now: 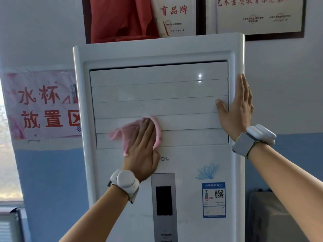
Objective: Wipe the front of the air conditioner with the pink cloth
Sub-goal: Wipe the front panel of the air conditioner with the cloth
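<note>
Two hands are on the air conditioner (157, 102): my left hand (142, 149) presses the pink cloth (157, 130) flat against the lower louvres (157, 107), and my right hand (237, 105) lies open along the right edge, bracing (holding nothing). I'd keep the palm spread, sweep along each slat's length, and overlap passes.

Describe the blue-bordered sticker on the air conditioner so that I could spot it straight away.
Start at the tall white air conditioner and drop below its louvres to the plain lower front. Right of the grey control strip, under a pale blue flower decal, sits the sticker. It alone has a blue border and a QR code.
</note>
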Motion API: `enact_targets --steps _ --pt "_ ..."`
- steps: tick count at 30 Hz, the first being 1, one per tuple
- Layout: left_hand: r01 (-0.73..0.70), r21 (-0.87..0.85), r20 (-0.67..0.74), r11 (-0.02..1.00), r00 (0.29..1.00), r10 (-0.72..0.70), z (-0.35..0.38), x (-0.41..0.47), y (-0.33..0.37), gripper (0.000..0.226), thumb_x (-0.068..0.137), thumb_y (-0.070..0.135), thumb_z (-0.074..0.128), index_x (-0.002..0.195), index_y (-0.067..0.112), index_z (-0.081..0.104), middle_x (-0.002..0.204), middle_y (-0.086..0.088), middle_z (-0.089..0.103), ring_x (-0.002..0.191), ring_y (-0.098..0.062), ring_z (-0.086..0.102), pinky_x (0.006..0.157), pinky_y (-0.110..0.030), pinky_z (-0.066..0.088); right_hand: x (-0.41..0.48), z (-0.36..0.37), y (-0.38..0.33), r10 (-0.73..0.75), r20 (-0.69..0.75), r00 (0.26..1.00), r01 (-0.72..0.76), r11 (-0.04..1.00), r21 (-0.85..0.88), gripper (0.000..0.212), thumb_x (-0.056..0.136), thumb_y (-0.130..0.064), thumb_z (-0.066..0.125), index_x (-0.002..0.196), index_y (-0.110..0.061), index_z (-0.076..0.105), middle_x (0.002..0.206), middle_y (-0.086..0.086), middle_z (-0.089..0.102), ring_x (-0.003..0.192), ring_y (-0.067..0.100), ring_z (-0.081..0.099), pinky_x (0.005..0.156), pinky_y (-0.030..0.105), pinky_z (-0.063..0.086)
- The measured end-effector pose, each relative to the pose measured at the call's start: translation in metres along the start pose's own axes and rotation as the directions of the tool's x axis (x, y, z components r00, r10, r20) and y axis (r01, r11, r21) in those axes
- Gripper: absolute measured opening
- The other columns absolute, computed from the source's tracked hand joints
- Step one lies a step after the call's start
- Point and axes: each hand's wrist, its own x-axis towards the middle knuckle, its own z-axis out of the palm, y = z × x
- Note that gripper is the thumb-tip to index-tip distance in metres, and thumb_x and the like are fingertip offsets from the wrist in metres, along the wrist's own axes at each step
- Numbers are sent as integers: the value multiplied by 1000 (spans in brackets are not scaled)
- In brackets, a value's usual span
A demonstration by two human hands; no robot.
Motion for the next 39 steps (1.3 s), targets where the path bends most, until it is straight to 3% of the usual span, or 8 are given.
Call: enact_targets --steps 5,10,16,19,23,27,32,39 --pt "127 -34 -93 991 987 -130 -12 -8 -17 56 85 15 34 135 -10 41 144 -28 43 140 -38 31 121 -42 17 1 -4 1 6 10 1000 -6 1000 3 78 85 -22 57 147 -17 9 158 1 12 145 22 12 113 46 17" --pt "309 -130 -136 942 936 -326 -8 -12 -11 65 84 17 26 141 -14 24 150 -31 27 145 -39 17 120 -49 18 -1 0 -1 0 18 1000 0 1000 1 78 86 -22 56 147 -16 8 159 1 11 145 22 10 113 46 17" --pt "50 -7 -18 999 999 -50 0 2 8 62 80 16 36 136 -11 38 147 -28 37 142 -40 24 122 -40 12 0 0 4 -6 19 1000 6 1000 5 76 87 -24 54 147 -18 7 159 1 8 146 20 7 114 48 15" --pt "105 37 -47 994 994 -103 -2 -7 -10 58 86 16 33 136 -14 37 146 -34 34 141 -44 23 122 -40 5 -2 -1 5 -11 43 999 11 1000 1 85 84 -34 59 147 -21 4 159 2 5 146 21 4 115 49 13" --pt "170 -16 -30 985 985 -170 -1 -18 -17 58 90 19 27 139 -12 32 151 -33 22 145 -39 12 120 -51 11 -6 -6 6 -59 205 977 71 996 -52 125 57 -63 73 145 -32 -10 159 2 -13 146 21 -11 114 41 2" --pt "186 -13 -27 982 982 -186 -2 -14 -15 55 89 17 30 133 -14 41 144 -36 34 141 -45 25 115 -58 22 -4 -8 7 -82 243 967 107 990 -94 136 47 -61 79 144 -34 -13 158 6 -16 145 23 -14 114 44 2" --pt "14 -31 -39 999 999 -16 0 7 -2 53 85 13 38 131 -12 44 142 -32 42 138 -42 30 119 -40 16 -4 -6 7 -90 244 965 119 987 -104 135 48 -61 79 143 -37 -13 158 8 -16 145 25 -13 113 47 3" --pt "313 -38 -157 949 936 -315 1 -10 -29 65 89 23 22 145 -10 15 156 -26 11 147 -32 2 122 -47 7 -4 -7 7 -87 251 964 115 988 -102 135 47 -59 80 143 -38 -14 158 8 -15 145 26 -12 113 50 4"
